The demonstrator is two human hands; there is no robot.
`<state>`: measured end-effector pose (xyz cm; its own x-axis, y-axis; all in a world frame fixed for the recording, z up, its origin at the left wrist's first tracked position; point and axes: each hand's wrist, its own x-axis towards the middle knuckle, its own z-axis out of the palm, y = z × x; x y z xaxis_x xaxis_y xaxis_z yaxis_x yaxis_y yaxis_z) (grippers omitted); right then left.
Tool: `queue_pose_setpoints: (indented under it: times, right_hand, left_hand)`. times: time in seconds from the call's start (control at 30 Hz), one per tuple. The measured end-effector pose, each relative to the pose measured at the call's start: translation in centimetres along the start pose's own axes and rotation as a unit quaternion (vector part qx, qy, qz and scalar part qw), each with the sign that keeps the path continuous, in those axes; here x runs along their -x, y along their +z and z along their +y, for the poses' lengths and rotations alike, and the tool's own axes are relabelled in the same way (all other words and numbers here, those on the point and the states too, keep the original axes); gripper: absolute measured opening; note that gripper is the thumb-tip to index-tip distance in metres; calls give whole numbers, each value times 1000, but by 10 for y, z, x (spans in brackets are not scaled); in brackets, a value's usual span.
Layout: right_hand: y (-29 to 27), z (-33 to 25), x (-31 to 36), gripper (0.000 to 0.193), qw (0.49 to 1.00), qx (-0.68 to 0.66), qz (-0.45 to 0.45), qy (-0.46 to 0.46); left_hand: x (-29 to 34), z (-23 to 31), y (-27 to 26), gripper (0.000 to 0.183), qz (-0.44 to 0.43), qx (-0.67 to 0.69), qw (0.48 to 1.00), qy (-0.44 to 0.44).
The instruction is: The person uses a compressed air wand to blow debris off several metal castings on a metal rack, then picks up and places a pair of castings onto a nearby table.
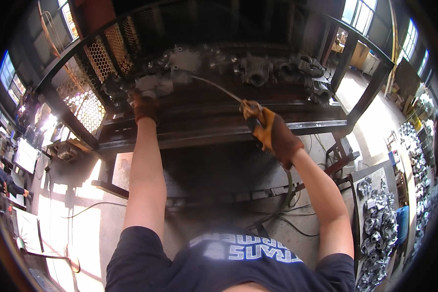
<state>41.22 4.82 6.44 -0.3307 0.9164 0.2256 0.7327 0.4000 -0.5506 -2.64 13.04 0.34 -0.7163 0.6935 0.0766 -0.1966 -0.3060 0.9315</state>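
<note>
My right hand (273, 131), in an orange and brown work glove, is closed round an air blow gun (248, 108). Its long thin metal nozzle (214, 83) reaches up and left toward the grey metal castings, and a hose hangs below the glove. My left hand (145, 108), gloved in reddish brown, is at the near edge of a grey metal casting (153, 86) and grips it; shadow and blur partly hide the fingers. Behind that piece lies another flat casting (185, 61), close to the nozzle's tip.
More castings (255, 70) line the dark metal bench to the right. A black frame (370, 46) with honeycomb mesh (90, 109) at left surrounds the bench. Cables (297, 226) cross the floor. At right, a table holds heaped metal parts (377, 228). Another person (7, 182) is far left.
</note>
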Motion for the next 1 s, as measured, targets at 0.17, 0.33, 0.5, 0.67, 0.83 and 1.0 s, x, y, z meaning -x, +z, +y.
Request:
queue_pose_setpoints:
  times: [0.17,0.33,0.5,0.67,0.83,1.0]
  right_hand:
    - [15,-4,-38,36,990,96,63,-82]
    - [-10,-47,-28,32,998,54,18,39]
    - [2,-29,-30,30,996,67,59,14]
    - [5,-33,-27,34,998,-53,-16,10]
    - [-7,-41,-18,35,993,-101,-40,53]
    - [-11,-28,20,34,994,-87,68,-8]
  left_hand:
    - [22,5,12,66,-45,84,992,-86]
    - [24,13,0,61,-65,-3,992,-111]
    - [16,45,-28,53,-38,-677,729,100]
    - [30,62,16,46,118,-569,751,315]
    - [-7,56,91,70,-109,-805,556,177]
    - [-55,12,135,98,-158,-849,501,51]
